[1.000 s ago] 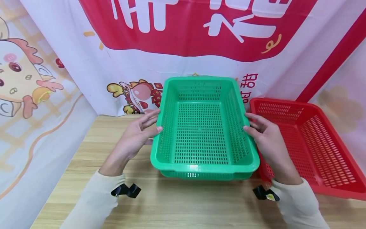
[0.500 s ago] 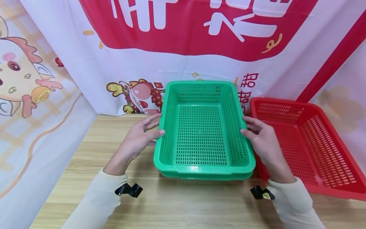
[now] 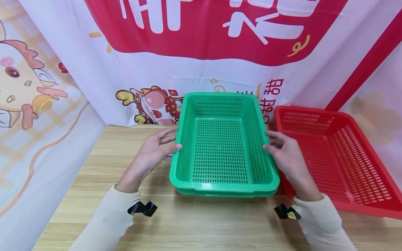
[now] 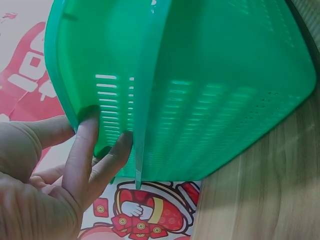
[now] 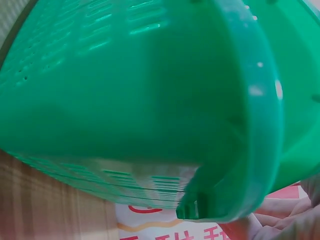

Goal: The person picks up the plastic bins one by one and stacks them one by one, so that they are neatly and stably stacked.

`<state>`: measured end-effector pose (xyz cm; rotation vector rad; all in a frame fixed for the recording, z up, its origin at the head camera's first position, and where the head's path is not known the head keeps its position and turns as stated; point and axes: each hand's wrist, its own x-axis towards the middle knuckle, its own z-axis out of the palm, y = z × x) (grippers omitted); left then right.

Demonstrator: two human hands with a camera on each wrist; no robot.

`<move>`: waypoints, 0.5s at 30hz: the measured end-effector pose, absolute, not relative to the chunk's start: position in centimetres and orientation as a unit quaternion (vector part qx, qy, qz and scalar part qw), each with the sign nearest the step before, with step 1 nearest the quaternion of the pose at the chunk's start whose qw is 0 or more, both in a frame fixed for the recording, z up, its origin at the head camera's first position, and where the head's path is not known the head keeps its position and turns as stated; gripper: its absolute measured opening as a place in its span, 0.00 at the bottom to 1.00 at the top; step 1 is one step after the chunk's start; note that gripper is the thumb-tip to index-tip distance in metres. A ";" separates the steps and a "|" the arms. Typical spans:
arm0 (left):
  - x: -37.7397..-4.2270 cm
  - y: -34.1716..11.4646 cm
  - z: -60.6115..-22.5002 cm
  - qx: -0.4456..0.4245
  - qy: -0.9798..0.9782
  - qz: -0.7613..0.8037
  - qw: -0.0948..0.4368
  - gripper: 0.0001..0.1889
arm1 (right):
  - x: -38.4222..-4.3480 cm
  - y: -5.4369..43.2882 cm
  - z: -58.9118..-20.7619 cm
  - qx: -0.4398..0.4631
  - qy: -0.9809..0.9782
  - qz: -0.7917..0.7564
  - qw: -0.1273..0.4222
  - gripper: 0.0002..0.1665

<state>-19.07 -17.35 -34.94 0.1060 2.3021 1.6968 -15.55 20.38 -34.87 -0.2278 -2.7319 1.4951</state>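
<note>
A green rectangular plastic basket (image 3: 220, 187) with slotted walls sits at the middle of the table, nested inside a second green basket (image 4: 225, 100). In the left wrist view a gap shows between the two rims. My left hand (image 3: 152, 150) grips the upper basket's left rim, thumb over the edge and fingers outside below it. Some of those fingers reach into the gap between the rims. On the opposite side my right hand (image 3: 287, 153) holds the right rim, thumb on top. Its fingers are mostly out of sight in the right wrist view.
A red slotted basket (image 3: 314, 111) stands close by on the right, partly behind my right hand and wrist. The wooden table (image 3: 94, 181) meets a printed cloth backdrop (image 3: 201, 73) at the back and sides.
The upper green basket has come down, its far rim lowering most, and it sits deeper in the lower one. Both hands moved slightly inward with it. The red basket stayed put.
</note>
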 end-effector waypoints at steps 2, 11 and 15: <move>-19.1 -17.2 -35.0 0.029 0.799 0.584 0.141 0.37 | -15.5 20.3 -35.0 -0.070 -0.878 0.473 0.012 0.34; -19.2 -17.0 -35.5 0.011 0.807 0.572 0.148 0.37 | -15.4 20.3 -35.3 -0.060 -0.896 0.438 0.032 0.33; -19.1 -16.9 -35.5 0.013 0.811 0.566 0.147 0.37 | -15.5 20.3 -35.5 -0.060 -0.901 0.428 0.038 0.31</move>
